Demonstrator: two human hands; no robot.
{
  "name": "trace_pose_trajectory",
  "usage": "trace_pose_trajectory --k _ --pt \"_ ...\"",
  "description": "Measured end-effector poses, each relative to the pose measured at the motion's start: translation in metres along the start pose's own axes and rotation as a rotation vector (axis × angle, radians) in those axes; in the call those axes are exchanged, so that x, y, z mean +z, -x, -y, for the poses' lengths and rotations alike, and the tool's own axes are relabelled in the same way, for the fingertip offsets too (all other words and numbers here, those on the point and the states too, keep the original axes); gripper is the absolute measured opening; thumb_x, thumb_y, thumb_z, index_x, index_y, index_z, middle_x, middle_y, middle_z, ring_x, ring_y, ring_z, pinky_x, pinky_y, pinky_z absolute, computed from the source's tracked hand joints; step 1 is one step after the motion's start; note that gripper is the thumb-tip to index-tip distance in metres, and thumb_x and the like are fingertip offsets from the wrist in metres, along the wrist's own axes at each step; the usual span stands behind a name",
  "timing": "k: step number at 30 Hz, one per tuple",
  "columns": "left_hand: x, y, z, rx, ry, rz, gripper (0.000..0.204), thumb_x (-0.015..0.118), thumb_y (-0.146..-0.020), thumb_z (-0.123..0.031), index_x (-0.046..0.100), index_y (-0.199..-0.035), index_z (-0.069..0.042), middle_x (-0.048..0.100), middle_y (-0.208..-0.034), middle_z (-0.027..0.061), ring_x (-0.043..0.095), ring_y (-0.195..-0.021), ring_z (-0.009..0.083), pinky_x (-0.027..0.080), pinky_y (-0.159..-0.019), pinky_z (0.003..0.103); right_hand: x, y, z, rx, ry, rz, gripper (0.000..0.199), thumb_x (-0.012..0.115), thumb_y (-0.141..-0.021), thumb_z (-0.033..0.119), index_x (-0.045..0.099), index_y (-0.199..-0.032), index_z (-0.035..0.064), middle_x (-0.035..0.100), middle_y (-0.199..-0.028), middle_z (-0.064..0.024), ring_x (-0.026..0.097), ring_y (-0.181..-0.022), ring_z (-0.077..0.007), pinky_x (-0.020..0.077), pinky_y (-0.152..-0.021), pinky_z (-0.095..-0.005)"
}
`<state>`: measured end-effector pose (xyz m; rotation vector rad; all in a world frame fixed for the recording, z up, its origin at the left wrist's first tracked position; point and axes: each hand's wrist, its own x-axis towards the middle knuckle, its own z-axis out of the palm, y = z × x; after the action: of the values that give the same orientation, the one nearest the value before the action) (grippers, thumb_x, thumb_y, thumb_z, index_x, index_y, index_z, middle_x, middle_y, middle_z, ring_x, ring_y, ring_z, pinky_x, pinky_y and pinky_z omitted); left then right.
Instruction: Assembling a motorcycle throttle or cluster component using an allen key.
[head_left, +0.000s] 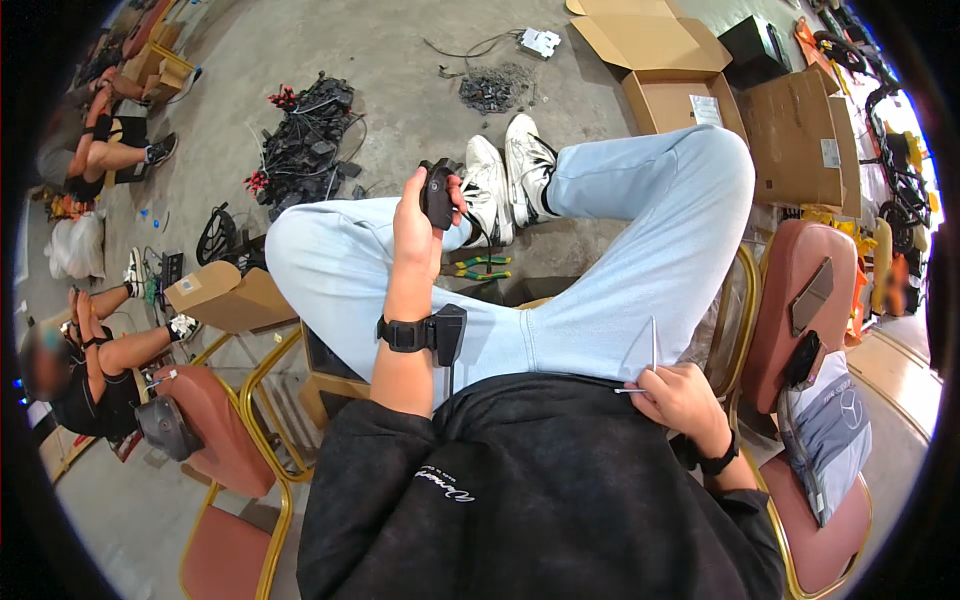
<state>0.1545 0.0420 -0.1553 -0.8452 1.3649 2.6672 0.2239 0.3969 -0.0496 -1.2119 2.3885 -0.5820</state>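
My left hand (412, 232) is raised over my left thigh, its fingers wrapped round a small black plastic part (439, 197) with rounded edges. My right hand (682, 402) rests by my right hip and pinches a thin silver rod (654, 345). A second thin end pokes out to the left of those fingers; whether it belongs to the same rod I cannot tell. On the floor between my legs lie pliers (484, 262) with green and yellow handles, partly hidden by my left leg.
A heap of black parts and cables (312, 145) lies ahead on the left. Farther off are a pile of small dark scraps (492, 90) and a white device (539, 42). An opened cardboard box (660, 100) stands front right. Chairs (800, 300) flank me; two people sit at left.
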Motion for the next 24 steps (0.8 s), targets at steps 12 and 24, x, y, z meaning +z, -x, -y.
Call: trace_pose_trajectory --k 12,24 --pt "0.043 0.071 -0.054 0.025 0.336 0.197 0.035 0.037 -0.094 -0.033 0.050 -0.089 -0.001 0.049 -0.076 0.0085 0.045 -0.073 0.0209 0.036 -0.063 0.031 0.003 0.015 0.012 0.058 -0.201 -0.300 0.021 0.067 -0.072 0.006 0.046 -0.069 0.0058 0.054 -0.063 -0.0045 0.052 -0.049 -0.0218 0.0401 -0.046 -0.0329" --pt "0.058 0.127 -0.093 0.305 0.103 0.165 0.036 0.036 -0.092 -0.035 0.046 -0.087 -0.001 0.047 -0.079 0.0091 0.045 -0.075 0.0210 0.035 -0.064 0.031 -0.052 -0.091 0.047 -0.588 -0.120 -0.347 0.017 0.068 -0.076 0.016 0.056 -0.085 0.0079 0.049 -0.065 -0.0010 0.052 -0.057 -0.0179 0.0425 -0.051 -0.0301"
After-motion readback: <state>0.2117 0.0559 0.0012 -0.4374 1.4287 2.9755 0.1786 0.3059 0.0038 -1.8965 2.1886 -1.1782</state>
